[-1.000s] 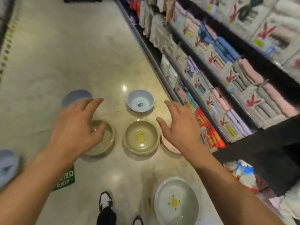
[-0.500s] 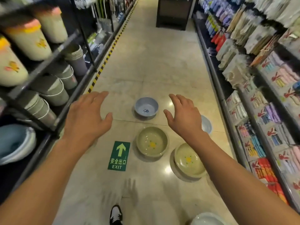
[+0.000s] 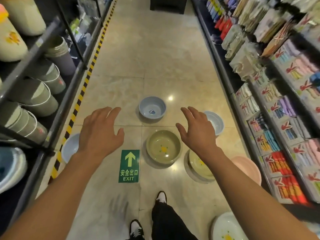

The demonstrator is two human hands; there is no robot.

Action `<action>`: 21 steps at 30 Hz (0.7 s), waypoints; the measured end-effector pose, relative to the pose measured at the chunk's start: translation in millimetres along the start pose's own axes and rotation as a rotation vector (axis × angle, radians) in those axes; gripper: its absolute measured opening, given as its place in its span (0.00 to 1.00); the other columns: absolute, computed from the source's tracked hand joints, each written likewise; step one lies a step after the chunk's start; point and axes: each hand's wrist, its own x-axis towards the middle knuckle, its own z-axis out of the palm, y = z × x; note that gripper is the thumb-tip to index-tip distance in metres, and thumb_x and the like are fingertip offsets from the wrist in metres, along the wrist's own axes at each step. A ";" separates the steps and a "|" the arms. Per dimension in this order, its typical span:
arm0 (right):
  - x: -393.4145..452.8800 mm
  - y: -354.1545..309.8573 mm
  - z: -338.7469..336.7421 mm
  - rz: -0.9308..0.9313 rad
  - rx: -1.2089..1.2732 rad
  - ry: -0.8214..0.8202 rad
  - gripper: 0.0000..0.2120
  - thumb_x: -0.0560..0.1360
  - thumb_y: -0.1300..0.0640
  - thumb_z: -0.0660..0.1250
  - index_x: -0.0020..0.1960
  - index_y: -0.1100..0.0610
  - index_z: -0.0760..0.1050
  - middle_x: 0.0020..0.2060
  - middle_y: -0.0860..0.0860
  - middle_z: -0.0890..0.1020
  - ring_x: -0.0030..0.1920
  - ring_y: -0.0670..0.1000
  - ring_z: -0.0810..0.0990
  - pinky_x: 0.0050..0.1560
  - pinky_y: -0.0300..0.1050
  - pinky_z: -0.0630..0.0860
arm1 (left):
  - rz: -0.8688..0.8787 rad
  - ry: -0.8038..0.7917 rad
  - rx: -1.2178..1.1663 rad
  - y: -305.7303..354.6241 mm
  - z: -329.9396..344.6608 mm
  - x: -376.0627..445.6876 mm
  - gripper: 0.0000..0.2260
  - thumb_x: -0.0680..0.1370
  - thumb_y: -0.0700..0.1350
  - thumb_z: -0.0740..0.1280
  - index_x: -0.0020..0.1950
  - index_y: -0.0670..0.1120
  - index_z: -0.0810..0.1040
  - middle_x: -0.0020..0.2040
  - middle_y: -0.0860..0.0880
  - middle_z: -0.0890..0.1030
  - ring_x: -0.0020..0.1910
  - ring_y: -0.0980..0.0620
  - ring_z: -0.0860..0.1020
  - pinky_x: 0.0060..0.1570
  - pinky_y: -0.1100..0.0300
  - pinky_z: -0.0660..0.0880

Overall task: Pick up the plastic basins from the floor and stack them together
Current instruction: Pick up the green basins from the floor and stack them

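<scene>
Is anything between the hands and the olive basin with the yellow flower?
Nothing visible. The olive basin sits open on the floor between the left hand and right hand, both empty and spread.

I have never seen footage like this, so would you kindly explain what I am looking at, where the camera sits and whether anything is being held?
There is no machine here: a person wears one camera on the head, looking forward and down a shop aisle. The left hand and right hand reach out open and empty; nothing is held. On the floor lie plastic basins: a blue basin farthest ahead, an olive basin with a yellow mark nearer, and others partly hidden behind the arms. A green exit sticker lies beside them.
</scene>
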 end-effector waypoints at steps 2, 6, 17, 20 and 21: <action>13.8 7.0 8.1 0.015 -0.015 -0.006 0.27 0.77 0.43 0.63 0.72 0.52 0.67 0.69 0.54 0.72 0.64 0.60 0.73 0.53 0.55 0.75 | 0.032 -0.012 -0.006 1.7 12.2 24.4 0.29 0.73 0.49 0.70 0.74 0.46 0.70 0.70 0.43 0.74 0.69 0.41 0.70 0.67 0.44 0.67; 45.2 26.9 34.5 0.058 -0.024 -0.058 0.28 0.77 0.40 0.61 0.73 0.51 0.66 0.73 0.54 0.68 0.66 0.61 0.71 0.59 0.56 0.71 | 0.077 -0.064 -0.006 9.2 45.5 78.1 0.29 0.74 0.49 0.70 0.74 0.45 0.70 0.70 0.43 0.74 0.69 0.40 0.69 0.66 0.45 0.66; 126.7 122.2 178.9 0.284 0.124 -0.114 0.27 0.76 0.45 0.65 0.72 0.53 0.66 0.75 0.57 0.63 0.63 0.62 0.74 0.50 0.55 0.78 | 0.077 -0.142 -0.185 38.9 217.1 215.9 0.27 0.74 0.45 0.69 0.72 0.43 0.73 0.66 0.41 0.77 0.66 0.40 0.73 0.65 0.44 0.69; 128.0 147.0 245.2 0.346 0.143 -0.142 0.27 0.77 0.44 0.64 0.73 0.51 0.65 0.73 0.56 0.65 0.61 0.61 0.75 0.49 0.54 0.77 | 0.078 -0.195 -0.168 34.3 289.6 246.7 0.28 0.74 0.49 0.67 0.74 0.45 0.71 0.69 0.43 0.75 0.70 0.43 0.70 0.68 0.46 0.65; 126.4 154.0 270.5 0.368 0.159 -0.145 0.27 0.77 0.44 0.64 0.73 0.51 0.64 0.73 0.55 0.65 0.61 0.61 0.74 0.50 0.53 0.77 | 0.065 -0.247 -0.155 31.6 317.3 256.0 0.29 0.74 0.51 0.66 0.75 0.47 0.69 0.72 0.45 0.72 0.72 0.44 0.67 0.70 0.48 0.63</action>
